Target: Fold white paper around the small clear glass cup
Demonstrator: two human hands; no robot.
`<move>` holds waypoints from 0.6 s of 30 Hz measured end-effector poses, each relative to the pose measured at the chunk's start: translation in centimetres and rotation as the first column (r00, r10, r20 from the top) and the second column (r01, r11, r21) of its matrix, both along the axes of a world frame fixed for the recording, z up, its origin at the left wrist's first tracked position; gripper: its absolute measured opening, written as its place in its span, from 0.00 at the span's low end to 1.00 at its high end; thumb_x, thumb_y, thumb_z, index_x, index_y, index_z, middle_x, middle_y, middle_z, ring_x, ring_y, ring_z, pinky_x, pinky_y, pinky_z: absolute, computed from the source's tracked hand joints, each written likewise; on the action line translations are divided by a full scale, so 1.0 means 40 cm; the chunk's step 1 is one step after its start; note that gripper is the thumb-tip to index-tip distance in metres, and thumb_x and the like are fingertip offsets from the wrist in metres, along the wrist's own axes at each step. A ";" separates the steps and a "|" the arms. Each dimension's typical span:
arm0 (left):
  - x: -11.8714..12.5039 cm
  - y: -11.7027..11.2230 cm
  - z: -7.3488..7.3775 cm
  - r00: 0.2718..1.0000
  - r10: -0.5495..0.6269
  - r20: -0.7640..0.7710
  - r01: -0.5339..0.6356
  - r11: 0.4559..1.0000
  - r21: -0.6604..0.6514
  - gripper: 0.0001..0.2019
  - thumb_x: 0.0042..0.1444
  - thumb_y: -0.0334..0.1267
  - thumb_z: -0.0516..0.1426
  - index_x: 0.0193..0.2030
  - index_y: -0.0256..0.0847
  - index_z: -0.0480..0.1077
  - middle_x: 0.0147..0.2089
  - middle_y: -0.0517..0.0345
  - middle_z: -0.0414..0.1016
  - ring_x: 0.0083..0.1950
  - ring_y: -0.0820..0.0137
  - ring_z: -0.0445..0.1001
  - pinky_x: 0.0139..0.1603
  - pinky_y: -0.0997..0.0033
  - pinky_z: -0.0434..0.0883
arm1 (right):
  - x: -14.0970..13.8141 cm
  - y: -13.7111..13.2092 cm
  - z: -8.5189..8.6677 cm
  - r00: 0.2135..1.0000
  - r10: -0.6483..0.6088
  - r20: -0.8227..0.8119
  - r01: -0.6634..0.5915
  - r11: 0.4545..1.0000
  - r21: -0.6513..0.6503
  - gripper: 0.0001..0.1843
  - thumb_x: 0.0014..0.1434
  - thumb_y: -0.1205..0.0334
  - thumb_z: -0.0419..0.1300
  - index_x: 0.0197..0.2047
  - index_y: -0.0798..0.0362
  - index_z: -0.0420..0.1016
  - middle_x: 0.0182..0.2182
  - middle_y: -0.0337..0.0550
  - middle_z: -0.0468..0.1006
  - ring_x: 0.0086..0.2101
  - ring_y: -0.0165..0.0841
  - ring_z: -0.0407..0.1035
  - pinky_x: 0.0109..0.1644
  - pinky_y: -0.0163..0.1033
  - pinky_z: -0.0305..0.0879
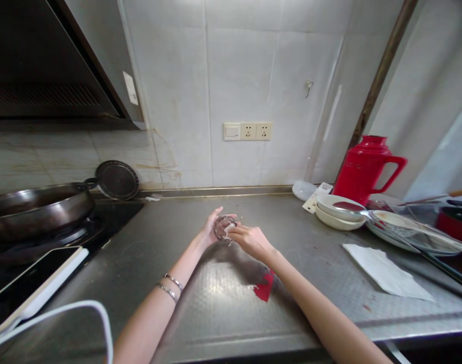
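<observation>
Over the middle of the steel counter [223,303] my left hand [211,233] cups a small clear glass [224,227], tipped on its side with its mouth toward me. My right hand [249,240] is closed, its fingers pressing a bit of white paper [228,229] into the glass. Both arms reach forward from the lower edge; two thin bangles [171,286] sit on my left wrist. A red smear [265,288] lies on the counter just under my right forearm.
A dark wok [37,205] sits on the stove at left, a round lid [117,179] leaning behind it. A phone [34,283] lies near left. At right are a red thermos jug [363,167], stacked bowls [339,210], plates [405,227] and a white paper towel [386,273].
</observation>
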State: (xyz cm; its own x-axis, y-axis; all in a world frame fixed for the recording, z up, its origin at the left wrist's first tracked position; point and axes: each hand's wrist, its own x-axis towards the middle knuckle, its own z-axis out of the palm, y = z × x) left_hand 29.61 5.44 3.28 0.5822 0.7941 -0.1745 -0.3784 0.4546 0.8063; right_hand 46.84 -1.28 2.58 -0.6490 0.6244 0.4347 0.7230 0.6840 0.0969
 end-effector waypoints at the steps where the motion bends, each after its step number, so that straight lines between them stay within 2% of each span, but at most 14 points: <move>1: 0.001 0.000 -0.002 1.000 0.014 -0.017 -0.013 1.000 0.005 0.22 0.57 0.50 0.51 0.43 0.31 0.74 0.30 0.46 0.79 0.23 0.65 0.75 0.22 0.69 0.69 | -0.001 0.000 0.003 1.000 -0.012 0.010 0.012 1.000 0.014 0.14 0.66 0.67 0.47 0.45 0.48 0.73 0.49 0.40 0.75 0.46 0.33 0.68 0.40 0.32 0.64; 3: 0.010 0.000 -0.008 0.997 0.080 -0.009 -0.080 0.997 0.022 0.17 0.56 0.46 0.54 0.38 0.32 0.75 0.26 0.51 0.78 0.21 0.68 0.73 0.20 0.72 0.67 | -0.003 -0.003 0.011 0.998 -0.063 0.019 0.063 0.998 0.030 0.14 0.66 0.66 0.48 0.44 0.48 0.74 0.52 0.40 0.73 0.45 0.34 0.67 0.38 0.32 0.65; 6: 0.032 0.001 -0.014 0.976 0.207 0.063 -0.209 0.977 0.035 0.12 0.54 0.41 0.55 0.33 0.33 0.75 0.25 0.53 0.77 0.22 0.70 0.73 0.21 0.74 0.66 | -0.007 -0.006 0.018 0.991 -0.134 -0.009 0.134 0.991 0.015 0.13 0.64 0.66 0.50 0.44 0.47 0.75 0.53 0.39 0.73 0.44 0.36 0.66 0.34 0.32 0.65; 10: 0.058 -0.003 -0.020 0.917 0.356 0.180 -0.369 0.928 0.046 0.10 0.50 0.40 0.57 0.30 0.34 0.73 0.25 0.53 0.76 0.24 0.70 0.73 0.24 0.74 0.66 | -0.031 -0.002 -0.001 0.958 -0.189 -0.217 0.168 0.980 -0.112 0.15 0.59 0.68 0.55 0.47 0.44 0.75 0.50 0.38 0.76 0.42 0.35 0.67 0.35 0.33 0.65; 12: 0.067 -0.008 -0.025 0.873 0.433 0.224 -0.456 0.888 0.062 0.10 0.49 0.41 0.57 0.30 0.34 0.72 0.24 0.54 0.76 0.23 0.71 0.72 0.25 0.74 0.66 | -0.053 0.002 -0.016 0.909 -0.196 -0.368 0.119 0.968 -0.222 0.15 0.56 0.69 0.57 0.45 0.47 0.76 0.45 0.40 0.78 0.35 0.31 0.69 0.37 0.32 0.64; 14: 0.074 -0.012 -0.032 0.830 0.502 0.243 -0.530 0.846 0.062 0.11 0.48 0.42 0.57 0.31 0.34 0.71 0.24 0.55 0.75 0.23 0.71 0.72 0.25 0.74 0.65 | -0.078 0.005 -0.030 0.845 -0.206 -0.494 0.050 0.949 -0.311 0.09 0.54 0.69 0.58 0.38 0.53 0.77 0.34 0.40 0.80 0.28 0.28 0.68 0.34 0.31 0.62; 16: 0.079 -0.015 -0.040 0.794 0.555 0.249 -0.581 0.812 0.045 0.11 0.48 0.43 0.57 0.32 0.35 0.71 0.23 0.56 0.74 0.22 0.72 0.71 0.24 0.74 0.64 | -0.100 0.006 -0.039 0.769 -0.235 -0.594 0.000 0.930 -0.368 0.04 0.53 0.68 0.59 0.31 0.56 0.76 0.23 0.38 0.76 0.23 0.27 0.66 0.29 0.30 0.59; 18: 0.084 -0.018 -0.045 0.782 0.569 0.255 -0.591 0.806 0.013 0.12 0.49 0.44 0.56 0.32 0.36 0.70 0.23 0.58 0.74 0.23 0.72 0.71 0.25 0.75 0.65 | -0.114 0.006 -0.045 0.691 -0.273 -0.669 -0.044 0.908 -0.416 0.04 0.54 0.67 0.58 0.30 0.57 0.74 0.17 0.35 0.71 0.20 0.27 0.65 0.26 0.29 0.56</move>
State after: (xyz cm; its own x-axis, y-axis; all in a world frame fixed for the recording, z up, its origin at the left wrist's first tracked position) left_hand 32.95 4.73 1.48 0.0199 0.9998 -0.0100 -0.7243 0.0213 0.6891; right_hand 42.28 -1.03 0.77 -0.1628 0.8821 0.4421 0.5394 0.4547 -0.7087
